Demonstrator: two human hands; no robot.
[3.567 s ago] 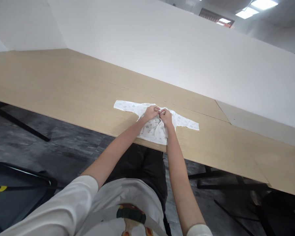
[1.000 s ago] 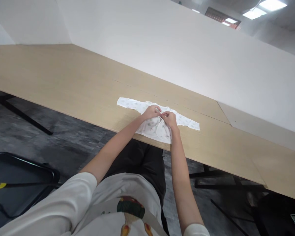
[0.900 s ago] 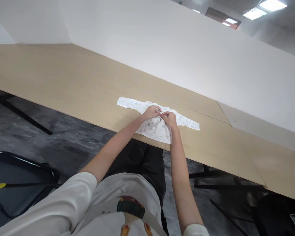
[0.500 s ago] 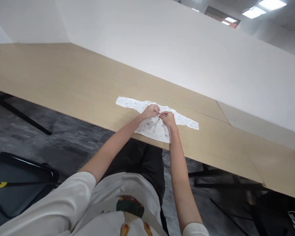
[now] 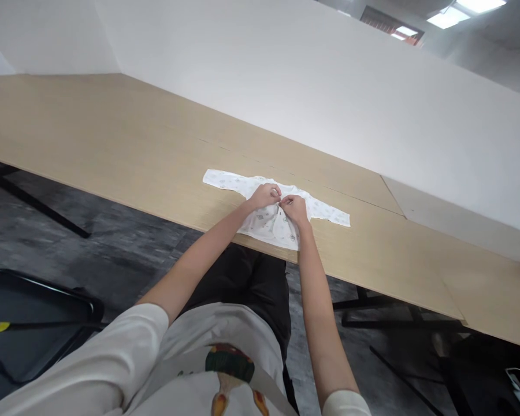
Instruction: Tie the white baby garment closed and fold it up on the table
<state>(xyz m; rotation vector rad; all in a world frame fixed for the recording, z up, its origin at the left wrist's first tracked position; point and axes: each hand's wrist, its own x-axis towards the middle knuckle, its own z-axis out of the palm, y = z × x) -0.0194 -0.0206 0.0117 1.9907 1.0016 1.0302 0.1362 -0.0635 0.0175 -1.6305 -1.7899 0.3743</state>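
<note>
A small white baby shirt with a faint print lies spread on the table, both long sleeves stretched out sideways. My left hand pinches the cloth at the upper middle of its front. Close beside it, my right hand grips the front edge with fingertips pressed together. The fingertips of the two hands nearly meet, and the cloth is drawn up into a small fold below them. Whatever fastening may lie between the fingers is too small to make out.
The shirt rests near the front edge of a long wooden table. A white partition rises along its back. A black chair stands at the lower left, and dark table legs show under the right side.
Both hands stay at the same spot on the shirt's front, with only slight finger movement. The whole view has shifted very slightly.
</note>
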